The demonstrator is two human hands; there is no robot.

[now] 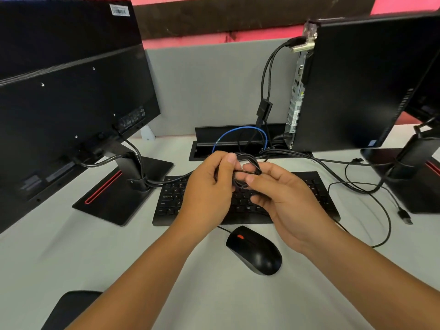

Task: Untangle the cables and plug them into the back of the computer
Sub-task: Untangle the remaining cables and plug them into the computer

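Note:
A knot of thin black cables [247, 166] hangs above the black keyboard [171, 201] at the desk's middle. My left hand [207, 189] grips the knot from the left with curled fingers. My right hand [285, 198] pinches it from the right between thumb and fingers. The black computer tower [352, 84] stands at the right, its silver back panel [296, 96] facing left, with two black cables [267, 70] plugged in near its top. A loose USB plug [406, 216] lies on the desk at the right.
A black mouse [254, 250] sits just below my hands. A monitor [66, 96] with its back to me stands left on its stand [123, 186]; another stand [414, 163] is at far right. A blue cable [238, 132] loops from the desk's cable tray [207, 139].

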